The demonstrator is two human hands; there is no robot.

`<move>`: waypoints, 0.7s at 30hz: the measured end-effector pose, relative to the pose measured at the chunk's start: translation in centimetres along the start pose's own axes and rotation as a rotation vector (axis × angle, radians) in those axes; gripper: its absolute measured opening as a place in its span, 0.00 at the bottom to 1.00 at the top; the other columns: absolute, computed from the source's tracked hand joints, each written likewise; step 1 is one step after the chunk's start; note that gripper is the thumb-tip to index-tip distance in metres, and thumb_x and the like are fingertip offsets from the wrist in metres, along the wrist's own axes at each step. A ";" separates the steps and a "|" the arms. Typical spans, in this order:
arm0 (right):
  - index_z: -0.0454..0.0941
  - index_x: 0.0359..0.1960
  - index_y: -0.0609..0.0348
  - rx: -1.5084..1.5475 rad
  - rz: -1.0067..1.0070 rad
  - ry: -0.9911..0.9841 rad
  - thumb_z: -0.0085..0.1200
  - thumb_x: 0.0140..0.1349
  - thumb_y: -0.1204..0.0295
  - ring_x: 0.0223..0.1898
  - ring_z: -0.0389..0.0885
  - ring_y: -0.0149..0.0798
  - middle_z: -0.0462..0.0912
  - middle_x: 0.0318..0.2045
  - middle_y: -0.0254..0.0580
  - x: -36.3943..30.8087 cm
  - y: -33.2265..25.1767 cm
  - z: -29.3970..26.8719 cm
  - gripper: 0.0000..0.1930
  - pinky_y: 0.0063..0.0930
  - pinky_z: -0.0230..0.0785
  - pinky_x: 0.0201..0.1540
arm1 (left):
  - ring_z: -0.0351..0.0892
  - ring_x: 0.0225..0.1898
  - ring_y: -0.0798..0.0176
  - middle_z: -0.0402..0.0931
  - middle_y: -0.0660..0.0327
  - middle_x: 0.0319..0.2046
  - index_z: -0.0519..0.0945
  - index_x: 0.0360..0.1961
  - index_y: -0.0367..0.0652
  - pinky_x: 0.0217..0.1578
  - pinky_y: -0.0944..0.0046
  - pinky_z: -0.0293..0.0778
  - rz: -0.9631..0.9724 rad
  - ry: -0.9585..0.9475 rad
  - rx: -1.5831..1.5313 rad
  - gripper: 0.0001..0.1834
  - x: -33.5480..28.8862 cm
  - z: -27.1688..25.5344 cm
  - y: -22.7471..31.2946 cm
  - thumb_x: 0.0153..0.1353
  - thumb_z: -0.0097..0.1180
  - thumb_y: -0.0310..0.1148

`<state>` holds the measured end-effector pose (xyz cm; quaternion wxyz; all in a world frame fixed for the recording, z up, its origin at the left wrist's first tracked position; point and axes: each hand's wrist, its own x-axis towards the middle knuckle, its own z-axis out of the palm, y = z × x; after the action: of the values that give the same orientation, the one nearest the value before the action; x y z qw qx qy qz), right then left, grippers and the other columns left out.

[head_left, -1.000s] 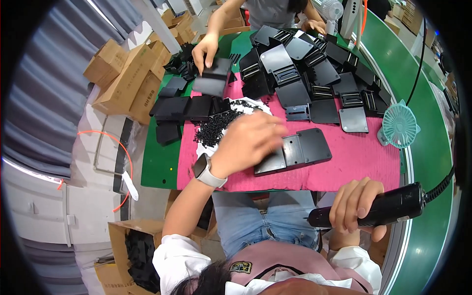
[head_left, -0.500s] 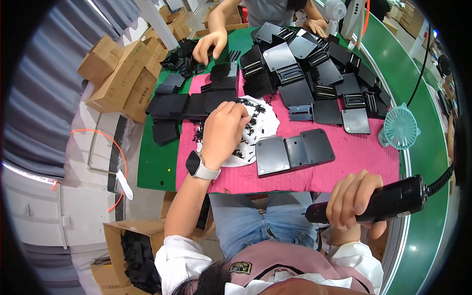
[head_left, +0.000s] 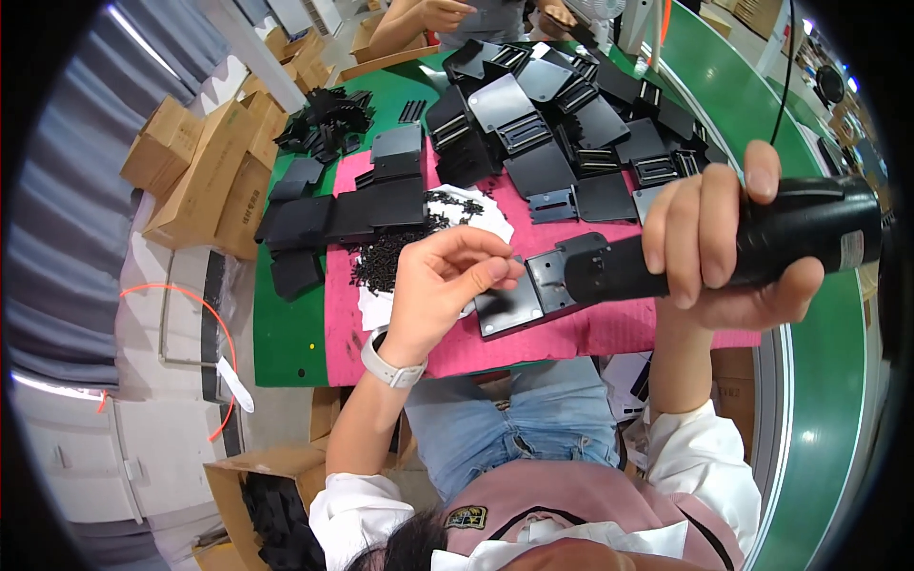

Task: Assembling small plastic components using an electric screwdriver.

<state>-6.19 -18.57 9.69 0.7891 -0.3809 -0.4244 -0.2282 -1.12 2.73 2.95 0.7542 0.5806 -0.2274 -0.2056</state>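
My right hand [head_left: 728, 243] is wrapped around a black electric screwdriver [head_left: 809, 228], held almost level with its tip pointing left. Under that tip lies a black hinged plastic part [head_left: 514, 312] on the pink mat, partly covered by the tool. My left hand [head_left: 443, 285] hovers at the part's left end, thumb and fingertips pinched together. Whatever sits in the pinch is too small to make out. Just beyond the left hand, small black screws [head_left: 386, 259] are heaped on and beside a white cloth [head_left: 490, 217].
A tall pile of black plastic parts [head_left: 533, 133] fills the far side of the pink mat [head_left: 419, 354]. More parts [head_left: 367, 211] lie at left, near a heap of small black pieces [head_left: 328, 122]. Across the table, a person's hands [head_left: 447, 14] are at work. Cardboard boxes [head_left: 205, 181] stand left.
My right hand has raised the screwdriver and brought it left over the hinged part. My left hand has left the screws for the part. The other person's hand has withdrawn from the small pieces.
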 end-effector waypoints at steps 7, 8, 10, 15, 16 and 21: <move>0.62 0.46 0.57 -0.038 -0.021 -0.072 0.54 0.57 0.48 0.11 0.71 0.27 0.71 0.17 0.29 0.2 0.1 -0.5 0.28 0.23 0.67 0.24 | 0.82 0.34 0.62 0.81 0.50 0.32 0.78 0.39 0.30 0.38 0.67 0.79 -0.001 -0.049 -0.095 0.09 -0.2 0.8 -1.2 0.57 0.58 0.23; 0.61 0.46 0.56 -0.035 -0.020 -0.082 0.54 0.57 0.48 0.12 0.71 0.27 0.71 0.18 0.29 0.1 0.2 -0.5 0.28 0.24 0.67 0.24 | 0.82 0.34 0.62 0.81 0.50 0.32 0.78 0.38 0.30 0.38 0.67 0.79 0.011 -0.061 -0.141 0.09 -0.2 0.8 -1.4 0.57 0.58 0.23; 0.61 0.46 0.56 -0.033 -0.015 -0.082 0.53 0.57 0.48 0.12 0.71 0.27 0.71 0.18 0.29 0.0 0.5 -0.5 0.27 0.24 0.67 0.24 | 0.82 0.33 0.62 0.81 0.50 0.32 0.78 0.38 0.30 0.37 0.67 0.79 0.003 -0.071 -0.164 0.09 -0.3 0.8 -1.6 0.58 0.58 0.24; 0.61 0.46 0.56 -0.002 0.003 -0.052 0.53 0.58 0.48 0.12 0.71 0.27 0.71 0.18 0.29 -0.4 1.3 -0.3 0.27 0.24 0.67 0.24 | 0.81 0.28 0.64 0.80 0.54 0.30 0.78 0.37 0.33 0.33 0.68 0.77 0.003 -0.055 -0.187 0.11 -0.5 1.2 -1.7 0.58 0.59 0.30; 0.61 0.46 0.55 -0.021 -0.011 -0.058 0.53 0.58 0.47 0.12 0.71 0.27 0.71 0.18 0.29 -0.4 1.4 -0.2 0.27 0.23 0.67 0.24 | 0.81 0.30 0.63 0.81 0.52 0.30 0.78 0.38 0.32 0.35 0.67 0.78 0.001 -0.072 -0.213 0.10 -0.5 1.1 -1.8 0.58 0.59 0.29; 0.61 0.45 0.55 -0.043 -0.050 -0.063 0.53 0.58 0.48 0.11 0.71 0.26 0.71 0.18 0.29 -0.6 1.6 0.3 0.27 0.22 0.68 0.22 | 0.82 0.33 0.62 0.81 0.51 0.32 0.79 0.39 0.31 0.37 0.66 0.79 -0.091 -0.137 -0.433 0.10 -0.5 0.7 -2.5 0.58 0.58 0.27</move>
<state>-5.54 -17.35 8.61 0.7612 -0.3938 -0.4533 -0.2449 -2.04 1.85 0.66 0.8339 0.3998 -0.2024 -0.3222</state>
